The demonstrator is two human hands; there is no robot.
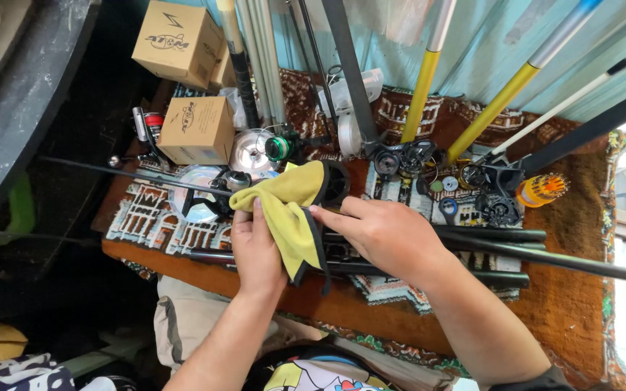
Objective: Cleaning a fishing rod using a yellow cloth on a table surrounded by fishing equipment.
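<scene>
The left hand [256,250] is gripping a yellow cloth [291,210] with closed fingers; the right hand [382,235] is pinching its edge over dark fishing rods [487,250] on the patterned rug [574,289]. Two brown cardboard boxes [197,130] are sitting upper left.

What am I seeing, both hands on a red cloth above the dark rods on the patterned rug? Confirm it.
Not quite: the cloth is yellow with a dark edge, not red. The head view shows the left hand and right hand both on it, above the dark rods on the patterned rug.
</scene>
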